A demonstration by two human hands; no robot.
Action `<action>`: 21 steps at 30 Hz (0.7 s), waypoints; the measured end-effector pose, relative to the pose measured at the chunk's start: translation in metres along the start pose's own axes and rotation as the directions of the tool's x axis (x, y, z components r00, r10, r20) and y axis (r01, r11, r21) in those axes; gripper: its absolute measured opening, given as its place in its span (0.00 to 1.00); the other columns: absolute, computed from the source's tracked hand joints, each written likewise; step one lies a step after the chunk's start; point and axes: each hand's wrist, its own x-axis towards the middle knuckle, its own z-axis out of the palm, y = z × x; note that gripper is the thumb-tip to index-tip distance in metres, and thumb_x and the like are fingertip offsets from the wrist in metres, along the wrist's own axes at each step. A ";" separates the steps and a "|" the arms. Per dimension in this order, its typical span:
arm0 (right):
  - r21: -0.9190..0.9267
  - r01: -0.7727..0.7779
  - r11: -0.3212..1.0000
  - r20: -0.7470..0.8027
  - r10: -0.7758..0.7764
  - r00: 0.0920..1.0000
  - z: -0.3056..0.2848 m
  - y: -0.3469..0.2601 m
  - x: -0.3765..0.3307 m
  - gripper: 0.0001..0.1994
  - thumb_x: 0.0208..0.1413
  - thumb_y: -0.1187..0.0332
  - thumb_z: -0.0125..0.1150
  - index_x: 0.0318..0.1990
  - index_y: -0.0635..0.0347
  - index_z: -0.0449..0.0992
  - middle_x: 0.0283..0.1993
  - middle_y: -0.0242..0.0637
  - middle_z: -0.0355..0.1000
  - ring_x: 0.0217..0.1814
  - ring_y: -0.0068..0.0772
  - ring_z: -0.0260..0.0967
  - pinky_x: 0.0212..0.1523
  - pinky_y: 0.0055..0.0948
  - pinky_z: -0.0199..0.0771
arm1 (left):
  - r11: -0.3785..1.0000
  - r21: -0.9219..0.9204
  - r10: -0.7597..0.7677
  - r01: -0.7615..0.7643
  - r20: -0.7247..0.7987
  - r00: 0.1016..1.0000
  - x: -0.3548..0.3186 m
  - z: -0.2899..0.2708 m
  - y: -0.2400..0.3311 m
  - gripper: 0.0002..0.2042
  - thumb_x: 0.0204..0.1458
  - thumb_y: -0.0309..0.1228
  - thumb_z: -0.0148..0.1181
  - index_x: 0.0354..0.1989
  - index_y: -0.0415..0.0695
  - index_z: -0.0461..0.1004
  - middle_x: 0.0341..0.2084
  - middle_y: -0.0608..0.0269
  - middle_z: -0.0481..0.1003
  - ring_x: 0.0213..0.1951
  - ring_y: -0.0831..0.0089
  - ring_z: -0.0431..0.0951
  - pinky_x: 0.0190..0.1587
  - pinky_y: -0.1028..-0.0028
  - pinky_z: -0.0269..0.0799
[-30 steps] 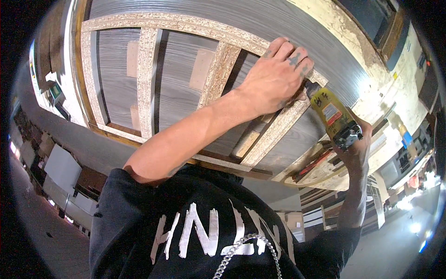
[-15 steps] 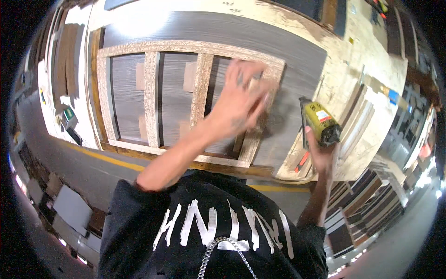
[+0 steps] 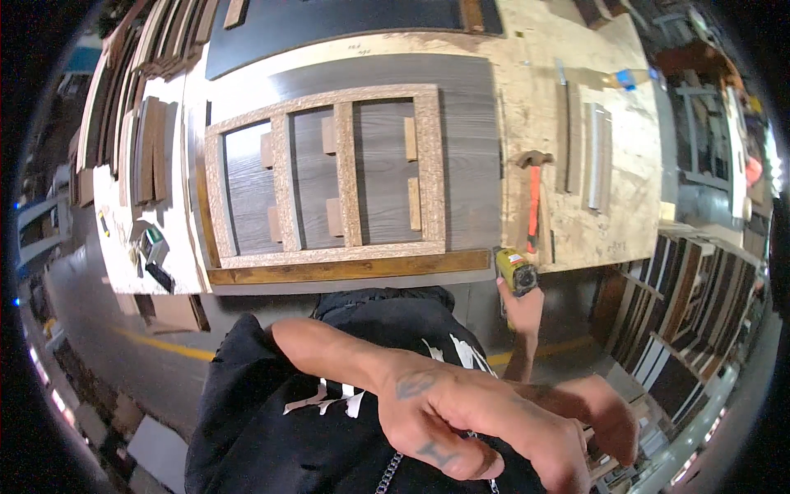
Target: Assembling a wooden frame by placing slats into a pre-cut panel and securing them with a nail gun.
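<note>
My left hand (image 3: 485, 420) is raised across my chest, near the camera. Its fingers are bent but apart, and nothing shows in them. My right hand (image 3: 522, 311) is closed round the grip of a yellow-green nail gun (image 3: 517, 273) at the bench's front edge. In front of me lies a pale wooden frame (image 3: 346, 189), with two inner bars, on a grey wood-grain panel (image 3: 469, 156). Several small wood blocks (image 3: 332, 136) rest against its bars and right side. A dark brown strip (image 3: 354, 268) runs along the panel's near edge.
A hammer (image 3: 533, 198) with a red-orange handle lies right of the panel, near loose strips (image 3: 597, 156). Long boards (image 3: 152, 148) are stacked at the left. A dark panel (image 3: 346, 29) lies at the far side. More boards (image 3: 675, 288) stand at the lower right.
My left hand has left the frame's right side and come back across my chest. The nail gun in my right hand is nearer the bench's front edge. The view has shifted, showing the hammer fully.
</note>
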 end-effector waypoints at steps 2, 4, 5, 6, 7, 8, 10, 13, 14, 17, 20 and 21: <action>-0.024 -0.025 0.999 -0.094 0.023 0.995 0.003 0.019 -0.024 0.19 0.51 0.59 0.69 0.36 0.72 0.78 0.25 0.47 0.76 0.31 0.35 0.78 0.34 0.35 0.73 | 0.986 -0.159 -0.062 0.055 -0.040 0.997 -0.006 0.020 0.004 0.20 0.67 0.35 0.36 0.53 0.33 0.71 0.60 0.35 0.58 0.62 0.49 0.60 0.60 0.58 0.59; -0.026 0.064 0.998 -0.189 -0.067 0.980 0.002 0.033 -0.046 0.14 0.52 0.63 0.70 0.38 0.68 0.80 0.23 0.31 0.73 0.23 0.18 0.67 0.25 0.25 0.67 | 0.996 -0.029 -0.088 0.090 0.059 0.994 -0.013 0.027 0.008 0.18 0.67 0.33 0.37 0.52 0.35 0.71 0.62 0.34 0.56 0.64 0.48 0.58 0.62 0.58 0.58; -0.007 0.049 0.999 -0.216 -0.050 0.975 -0.001 0.037 -0.056 0.15 0.51 0.64 0.70 0.40 0.68 0.80 0.26 0.32 0.75 0.25 0.18 0.67 0.27 0.25 0.67 | 0.994 -0.012 -0.106 0.108 0.103 0.989 -0.016 0.029 0.010 0.17 0.67 0.34 0.38 0.51 0.38 0.72 0.63 0.34 0.54 0.65 0.46 0.56 0.63 0.57 0.56; 0.010 0.036 0.999 -0.237 -0.032 0.971 -0.003 0.040 -0.064 0.15 0.51 0.65 0.71 0.42 0.67 0.80 0.29 0.32 0.76 0.27 0.18 0.67 0.28 0.25 0.68 | 0.995 -0.019 -0.094 0.096 0.107 0.990 -0.017 0.037 0.012 0.17 0.67 0.34 0.38 0.51 0.38 0.72 0.63 0.34 0.54 0.65 0.46 0.56 0.63 0.57 0.56; -0.003 0.034 0.999 -0.236 -0.034 0.971 -0.006 0.041 -0.072 0.15 0.51 0.65 0.71 0.42 0.67 0.80 0.29 0.32 0.76 0.27 0.18 0.67 0.28 0.25 0.68 | 0.993 -0.002 -0.121 0.122 0.102 0.987 -0.018 0.047 0.014 0.18 0.67 0.36 0.39 0.51 0.39 0.72 0.64 0.34 0.53 0.65 0.46 0.56 0.63 0.55 0.55; 0.082 0.037 0.996 -0.220 -0.019 0.975 -0.010 0.042 -0.079 0.16 0.51 0.66 0.70 0.43 0.68 0.80 0.31 0.32 0.77 0.27 0.19 0.67 0.29 0.25 0.68 | 0.989 0.020 -0.147 0.146 0.094 0.985 -0.021 0.054 0.014 0.18 0.67 0.38 0.40 0.52 0.40 0.72 0.65 0.34 0.51 0.65 0.46 0.56 0.64 0.54 0.53; 0.198 -0.017 0.980 -0.193 0.056 0.980 -0.021 0.033 -0.093 0.17 0.52 0.70 0.70 0.48 0.67 0.78 0.37 0.33 0.77 0.29 0.20 0.68 0.29 0.25 0.68 | 0.990 0.046 -0.141 0.134 0.246 0.959 -0.043 0.040 0.018 0.18 0.66 0.39 0.41 0.54 0.41 0.71 0.67 0.35 0.50 0.67 0.47 0.55 0.65 0.49 0.50; 0.198 0.223 0.954 -0.340 -0.147 0.929 -0.021 0.071 -0.086 0.15 0.51 0.68 0.71 0.41 0.71 0.78 0.35 0.38 0.78 0.35 0.31 0.75 0.37 0.28 0.74 | 0.767 0.312 -0.609 0.561 0.078 0.789 -0.070 0.011 0.052 0.15 0.64 0.37 0.46 0.47 0.43 0.77 0.62 0.37 0.58 0.62 0.44 0.62 0.63 0.49 0.56; 0.191 0.200 0.961 -0.348 -0.124 0.929 -0.029 0.070 -0.091 0.15 0.51 0.68 0.71 0.41 0.71 0.78 0.35 0.38 0.78 0.35 0.31 0.75 0.37 0.28 0.74 | 0.683 0.343 -0.659 0.645 -0.091 0.747 -0.084 -0.008 0.051 0.14 0.64 0.37 0.46 0.46 0.44 0.77 0.63 0.38 0.59 0.61 0.45 0.64 0.64 0.49 0.57; -0.028 0.043 0.999 -0.088 -0.045 0.995 -0.049 0.035 -0.057 0.18 0.52 0.61 0.70 0.38 0.72 0.78 0.28 0.41 0.78 0.31 0.29 0.77 0.33 0.31 0.73 | -0.711 0.667 -0.394 0.222 -0.641 0.659 -0.161 -0.093 0.096 0.24 0.59 0.46 0.56 0.60 0.46 0.69 0.66 0.50 0.60 0.66 0.53 0.61 0.68 0.50 0.52; -0.063 0.324 0.944 -0.067 -0.328 0.942 -0.057 0.035 -0.039 0.20 0.52 0.57 0.70 0.36 0.72 0.78 0.26 0.44 0.77 0.30 0.35 0.77 0.33 0.34 0.74 | -0.946 0.324 -0.271 -0.009 -0.777 0.568 -0.244 -0.144 0.140 0.38 0.56 0.57 0.54 0.72 0.52 0.53 0.70 0.54 0.52 0.72 0.57 0.48 0.73 0.50 0.35; -0.172 0.317 0.933 -0.024 -0.325 0.945 -0.061 0.042 -0.031 0.22 0.52 0.55 0.69 0.35 0.73 0.78 0.27 0.46 0.77 0.30 0.42 0.78 0.34 0.38 0.74 | -0.950 0.313 -0.263 -0.003 -0.791 0.553 -0.254 -0.148 0.141 0.38 0.56 0.57 0.54 0.72 0.52 0.53 0.70 0.54 0.52 0.72 0.57 0.48 0.73 0.50 0.35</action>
